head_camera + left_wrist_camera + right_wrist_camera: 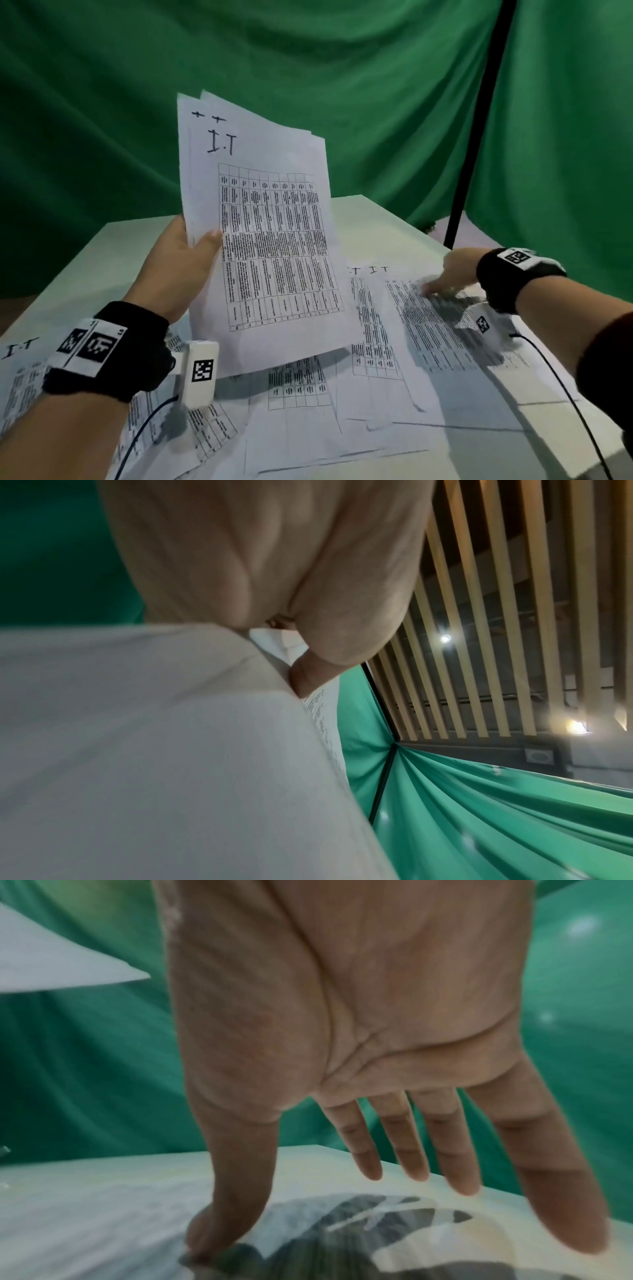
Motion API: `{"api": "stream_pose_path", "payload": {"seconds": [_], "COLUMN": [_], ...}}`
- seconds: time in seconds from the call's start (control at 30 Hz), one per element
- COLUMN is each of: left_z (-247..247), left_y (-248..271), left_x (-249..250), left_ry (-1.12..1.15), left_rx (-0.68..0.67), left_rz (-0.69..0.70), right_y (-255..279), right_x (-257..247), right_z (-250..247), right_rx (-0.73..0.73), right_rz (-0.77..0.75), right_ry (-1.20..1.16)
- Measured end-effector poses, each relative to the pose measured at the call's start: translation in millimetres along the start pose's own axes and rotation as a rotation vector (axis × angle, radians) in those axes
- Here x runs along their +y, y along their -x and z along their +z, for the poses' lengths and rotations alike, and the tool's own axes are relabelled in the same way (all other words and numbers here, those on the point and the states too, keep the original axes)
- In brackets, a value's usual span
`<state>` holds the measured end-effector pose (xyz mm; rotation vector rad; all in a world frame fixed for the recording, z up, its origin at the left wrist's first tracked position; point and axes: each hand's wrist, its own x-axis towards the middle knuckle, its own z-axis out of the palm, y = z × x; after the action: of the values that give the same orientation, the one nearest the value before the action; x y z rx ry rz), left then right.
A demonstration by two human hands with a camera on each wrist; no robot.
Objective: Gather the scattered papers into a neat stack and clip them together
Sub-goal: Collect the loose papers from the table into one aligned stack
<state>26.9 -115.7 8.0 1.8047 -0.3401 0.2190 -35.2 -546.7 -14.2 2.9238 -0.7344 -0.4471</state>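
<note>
White printed sheets (260,240), bundled, pinched upright by left hand (185,260); right hand (455,270) at 3 o'clock, fingers spread flat, thumb touching loose sheet (428,325) on table (376,219).

White table (370,219): loose printed sheets (342,411) overlap from 6 to 3 o'clock; another sheet (20,370) at 9 o'clock.
</note>
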Motion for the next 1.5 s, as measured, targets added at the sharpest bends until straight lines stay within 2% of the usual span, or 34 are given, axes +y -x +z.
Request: {"api": "stream_pose_path", "payload": {"seconds": [0.07, 0.13, 0.37, 0.47, 0.53, 0.63, 0.73, 0.83, 0.93, 1.07, 1.33, 1.43, 1.5], "left_z": [2.1, 4.9, 8.7, 6.3, 5.4, 4.3, 1.1, -1.8, 1.5, 16.7, 29.0, 27.0, 24.7], "left_y": [0.8, 2.2, 6.0, 4.6, 3.4, 2.0, -1.6, -4.5, -4.4, -1.3, 9.4, 12.5, 12.3], "left_x": [1.3, 2.4, 4.2, 1.4, -2.6, -6.4, -11.5, -16.8, -16.9, -8.0, 16.1, 13.6, 10.8], "left_ry": [-0.003, 0.000, 0.021, 0.028, 0.028, 0.024, 0.050, 0.102, 0.165, 0.196, 0.396, 0.393, 0.391], "left_rx": [-0.001, 0.006, -0.025, -0.007, -0.007, -0.007, 0.019, 0.063, 0.077, 0.015, -0.105, -0.091, -0.131], "left_rz": [0.002, -0.001, 0.015, 0.006, 0.009, 0.022, 0.002, -0.020, -0.027, -0.031, -0.044, -0.076, -0.087], "right_y": [0.7, 3.3, 0.5, -4.5, -6.9, 7.5, 32.8, 48.0, 62.1, 66.3, 62.8, 60.1, 59.7], "right_x": [13.3, 21.1, 30.8, 34.8, 38.1, 35.5, 27.1, 20.0, 5.1, -29.7, -100.1, -112.4, -115.4], "right_z": [9.7, 13.6, 15.6, 16.1, 12.9, -7.9, -44.0, -73.0, -88.1, -88.9, -71.5, -69.8, -69.8], "right_rx": [-0.008, -0.025, 0.048, 0.136, 0.207, 0.283, 0.207, 0.227, 0.252, 0.194, -0.002, 0.033, 0.077], "right_rz": [0.074, 0.083, 0.131, 0.165, 0.100, -0.102, -0.319, -0.483, -0.574, -0.629, -0.574, -0.532, -0.535], "right_ry": [0.009, -0.024, -0.339, -0.483, -0.659, -1.092, -1.508, -1.728, -1.825, -1.816, -1.829, -1.834, -1.832]}}
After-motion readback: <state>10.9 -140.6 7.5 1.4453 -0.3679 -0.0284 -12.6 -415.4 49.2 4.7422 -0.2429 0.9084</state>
